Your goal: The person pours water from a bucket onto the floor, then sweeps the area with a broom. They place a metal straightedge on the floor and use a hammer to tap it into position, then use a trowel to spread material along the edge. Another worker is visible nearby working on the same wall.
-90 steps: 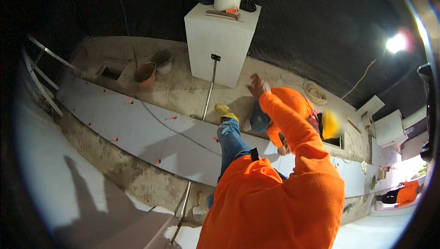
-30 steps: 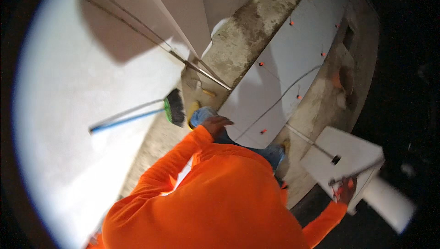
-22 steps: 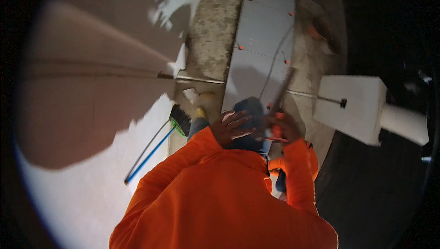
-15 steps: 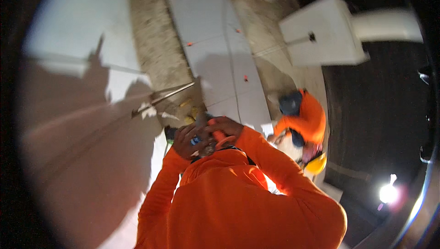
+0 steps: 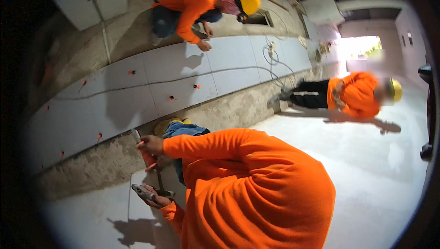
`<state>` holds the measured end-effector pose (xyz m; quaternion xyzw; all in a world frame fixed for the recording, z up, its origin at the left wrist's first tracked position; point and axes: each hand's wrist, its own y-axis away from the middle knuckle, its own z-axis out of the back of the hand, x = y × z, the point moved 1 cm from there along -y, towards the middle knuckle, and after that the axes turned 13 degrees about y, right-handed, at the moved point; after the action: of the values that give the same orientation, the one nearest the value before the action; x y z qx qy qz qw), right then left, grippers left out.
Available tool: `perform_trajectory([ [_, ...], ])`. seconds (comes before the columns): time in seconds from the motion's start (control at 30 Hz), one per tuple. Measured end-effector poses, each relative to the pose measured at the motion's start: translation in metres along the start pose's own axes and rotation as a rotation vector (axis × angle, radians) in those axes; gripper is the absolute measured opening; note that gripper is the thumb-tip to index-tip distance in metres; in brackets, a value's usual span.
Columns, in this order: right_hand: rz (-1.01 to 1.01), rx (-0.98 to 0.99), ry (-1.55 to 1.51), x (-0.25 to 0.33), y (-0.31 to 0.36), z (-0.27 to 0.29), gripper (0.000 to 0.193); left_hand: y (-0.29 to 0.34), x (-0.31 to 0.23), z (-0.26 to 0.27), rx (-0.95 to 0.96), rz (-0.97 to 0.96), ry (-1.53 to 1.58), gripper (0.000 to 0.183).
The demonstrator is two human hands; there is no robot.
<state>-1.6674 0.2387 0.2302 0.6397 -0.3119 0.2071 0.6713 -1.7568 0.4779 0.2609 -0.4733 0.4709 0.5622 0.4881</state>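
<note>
My right hand (image 5: 152, 145) closes around a hand tool with a grey end (image 5: 136, 135) and a red-orange part (image 5: 149, 160) below the fingers; its exact kind is unclear. Lower in the picture, my left hand (image 5: 158, 198) is wrapped around a grey metal tool (image 5: 143, 192) with a rounded end. A thin dark bar stands between the two hands, and I cannot tell which tool it belongs to. Both hands are apart, in front of my orange sleeves, above the concrete strip (image 5: 107, 159) and the pale floor tiles (image 5: 105, 207).
Large pale tiles (image 5: 233, 54) carry several red-orange clips (image 5: 132, 72) and a long grey cable (image 5: 183, 77). A co-worker (image 5: 192, 10) in a yellow helmet crouches beyond them, hands low over the tiles. Another person (image 5: 353, 95) stands farther right. A white box (image 5: 94, 1) is at the upper left.
My view has swung round to the right, bringing in the standing person and the bright opening. My hands, close together before around the red-orange part, are now apart.
</note>
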Motion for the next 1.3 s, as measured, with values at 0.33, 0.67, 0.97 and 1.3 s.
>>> perform_trajectory([
  [0.33,0.42,0.152,0.502,0.083,0.03,-0.024,0.027,-0.068,0.012,0.013,0.138,0.276,0.135,0.047],
  [0.67,0.291,0.148,0.466,0.132,-0.076,-0.026,0.035,-0.184,0.047,-0.028,0.162,0.625,0.551,0.06],
  [0.97,1.132,0.379,1.229,0.091,-0.213,-0.056,0.055,-0.186,0.209,-0.056,0.001,1.026,0.843,0.035],
  [1.3,0.542,1.025,1.451,-0.067,-0.316,-0.084,0.053,-0.128,0.391,-0.07,0.05,1.034,0.532,0.033],
])
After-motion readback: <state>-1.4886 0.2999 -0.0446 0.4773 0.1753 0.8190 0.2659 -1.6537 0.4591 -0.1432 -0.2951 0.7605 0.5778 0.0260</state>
